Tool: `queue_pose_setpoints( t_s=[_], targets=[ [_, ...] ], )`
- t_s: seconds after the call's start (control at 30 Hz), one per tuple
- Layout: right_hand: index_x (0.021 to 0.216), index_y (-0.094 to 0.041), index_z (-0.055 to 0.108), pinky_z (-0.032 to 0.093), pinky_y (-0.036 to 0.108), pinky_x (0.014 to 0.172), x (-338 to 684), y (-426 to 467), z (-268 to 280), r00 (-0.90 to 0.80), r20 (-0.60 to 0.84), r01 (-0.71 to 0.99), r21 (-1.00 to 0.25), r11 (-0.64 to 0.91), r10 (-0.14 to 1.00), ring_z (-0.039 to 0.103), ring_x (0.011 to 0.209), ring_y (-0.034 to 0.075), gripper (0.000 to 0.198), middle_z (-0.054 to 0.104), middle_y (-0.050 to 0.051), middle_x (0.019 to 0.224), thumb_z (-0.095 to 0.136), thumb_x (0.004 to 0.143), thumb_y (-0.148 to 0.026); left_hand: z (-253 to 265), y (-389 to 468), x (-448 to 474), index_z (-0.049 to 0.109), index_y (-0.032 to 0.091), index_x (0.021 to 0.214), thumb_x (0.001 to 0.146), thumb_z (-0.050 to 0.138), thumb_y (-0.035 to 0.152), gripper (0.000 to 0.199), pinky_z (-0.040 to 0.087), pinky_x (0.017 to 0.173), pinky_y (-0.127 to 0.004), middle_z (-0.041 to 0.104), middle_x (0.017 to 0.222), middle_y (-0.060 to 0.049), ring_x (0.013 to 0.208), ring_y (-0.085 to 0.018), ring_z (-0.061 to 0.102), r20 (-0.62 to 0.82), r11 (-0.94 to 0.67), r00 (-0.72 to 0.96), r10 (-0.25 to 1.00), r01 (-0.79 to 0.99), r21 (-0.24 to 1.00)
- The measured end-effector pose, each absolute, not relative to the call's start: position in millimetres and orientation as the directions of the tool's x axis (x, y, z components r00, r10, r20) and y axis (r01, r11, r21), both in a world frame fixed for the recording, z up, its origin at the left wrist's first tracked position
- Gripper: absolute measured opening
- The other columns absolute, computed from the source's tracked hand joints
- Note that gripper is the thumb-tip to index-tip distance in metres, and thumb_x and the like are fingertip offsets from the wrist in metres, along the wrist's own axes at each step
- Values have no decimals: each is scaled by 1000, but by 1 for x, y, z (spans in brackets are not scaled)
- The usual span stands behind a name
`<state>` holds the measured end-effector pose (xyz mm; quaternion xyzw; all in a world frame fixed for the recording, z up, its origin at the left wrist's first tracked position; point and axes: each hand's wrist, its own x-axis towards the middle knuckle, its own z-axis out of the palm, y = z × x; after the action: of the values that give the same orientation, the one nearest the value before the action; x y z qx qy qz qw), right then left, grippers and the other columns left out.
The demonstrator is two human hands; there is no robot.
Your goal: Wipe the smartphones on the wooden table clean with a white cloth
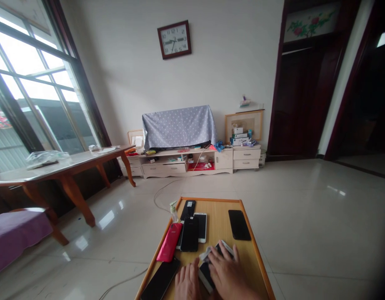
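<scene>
Head view: at the lower centre, the right hand [226, 266] lies unclenched, fingers spread, over a white-edged phone [205, 273] and a whitish wipe [205, 253]. The left hand [188, 280] curls beside the phone; whether it grips, I cannot tell. The red phone [170, 242] bears small, unclear lettering; the upper-centre clock [174, 39] shows legible numerals, including 10, 11, 12.

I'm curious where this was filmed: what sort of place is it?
Probably a living room in a home: a wall clock, a long low cabinet, and a patterned cloth draped over something on it.
</scene>
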<state>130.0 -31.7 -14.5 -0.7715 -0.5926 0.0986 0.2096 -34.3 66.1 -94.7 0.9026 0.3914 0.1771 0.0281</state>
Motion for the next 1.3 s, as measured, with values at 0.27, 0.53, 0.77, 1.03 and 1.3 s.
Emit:
queue_pose_setpoints(
  t_s=[0.27, 0.53, 0.77, 1.03, 1.3],
  targets=[
    [144, -36, 51, 2, 73, 115, 125, -39, -17, 290, 78, 881, -412, -235, 954, 21, 149, 36, 47, 44, 0, 154, 34, 102, -45, -75, 58, -35, 55, 17, 136, 66, 66, 45, 76, 40, 98, -41, 66, 124, -13, 112, -32, 58, 309, -698, 626, 716, 657, 285],
    [141, -38, 55, 0, 74, 114, 132, -55, -6, 309, 108, 878, -415, -240, 945, 20, 149, 36, 46, 47, -1, 152, 28, 104, -46, -59, 46, -36, 52, 15, 137, 68, 65, 41, 75, 42, 101, -44, 65, 123, -14, 113, -31, 59, 336, -723, 642, 689, 642, 257],
    [144, -35, 52, 1, 72, 115, 121, -61, -3, 291, 79, 867, -442, -228, 953, 22, 149, 36, 49, 46, 1, 153, 29, 103, -51, -48, 40, -35, 52, 15, 136, 70, 62, 40, 71, 41, 102, -45, 65, 124, -13, 114, -31, 58, 294, -708, 644, 706, 654, 268],
    [140, -37, 55, -3, 70, 116, 128, -77, 4, 303, 78, 857, -457, -236, 950, 20, 150, 34, 47, 50, 0, 150, 27, 104, -49, -49, 39, -36, 52, 16, 137, 73, 61, 40, 68, 41, 100, -42, 65, 122, -13, 113, -29, 58, 353, -740, 654, 669, 632, 231],
    [141, -35, 55, 7, 71, 116, 120, -87, -2, 314, 64, 863, -434, -257, 947, 23, 149, 36, 51, 48, 3, 152, 28, 102, -56, -44, 35, -36, 53, 16, 136, 73, 62, 41, 68, 40, 102, -44, 64, 125, -14, 116, -31, 57, 311, -719, 650, 694, 643, 261]
  ],
)
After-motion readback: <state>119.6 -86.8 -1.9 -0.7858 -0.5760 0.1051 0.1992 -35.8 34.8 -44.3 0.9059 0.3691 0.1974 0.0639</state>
